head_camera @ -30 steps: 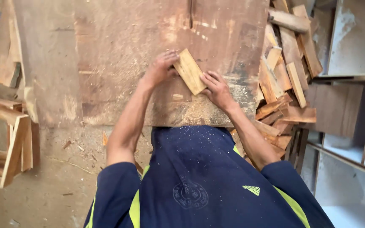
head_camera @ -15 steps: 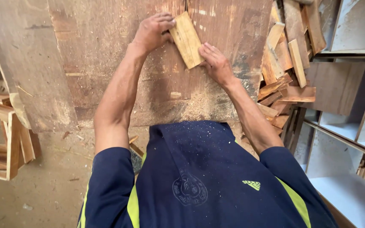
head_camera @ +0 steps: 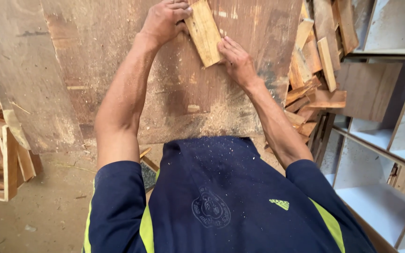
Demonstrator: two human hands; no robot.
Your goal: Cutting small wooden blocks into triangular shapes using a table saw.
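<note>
Left hand [head_camera: 165,21] curled over the far end of a short wooden block [head_camera: 205,32], fingers wrapped on its upper left edge. Right hand [head_camera: 236,60] flatter, fingertips pressed against the block's lower right edge, palm open rather than closed round it. Block lying tilted on a worn, sawdust-strewn wooden worktop [head_camera: 118,84], near the far side, just left of a heap of offcut wood pieces [head_camera: 315,70]. Probably being slid away across the board, though whatever lies beyond is cut off by the top of the view. Best done with even pressure from both sides, block kept flat on the surface, fingertips held to the edges and clear of whatever lies ahead. Loose sawdust underfoot of the block: likely to slip, so a firm, steady push.
</note>
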